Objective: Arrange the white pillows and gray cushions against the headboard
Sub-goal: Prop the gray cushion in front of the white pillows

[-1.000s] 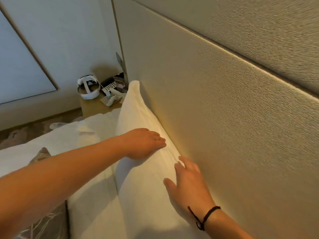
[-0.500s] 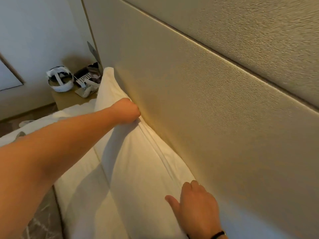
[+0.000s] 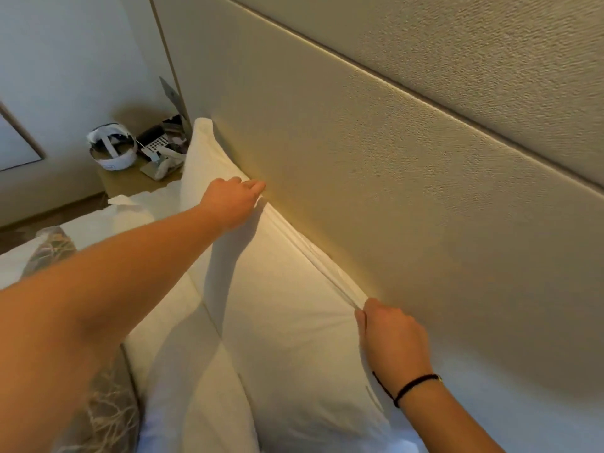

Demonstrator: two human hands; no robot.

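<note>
Both hands work the top seam of a white pillow (image 3: 287, 308) standing against the headboard (image 3: 376, 178): the left hand (image 3: 233, 201) and the right hand (image 3: 392, 338) each pinch its edge. Next, probably tug it straight, then fetch the gray cushion (image 3: 108, 416) lying on the bed.

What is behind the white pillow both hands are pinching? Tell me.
The beige padded headboard stands directly behind the white pillow, whose top edge leans against it. The pillow covers the headboard's lower part, so that is hidden.
</note>
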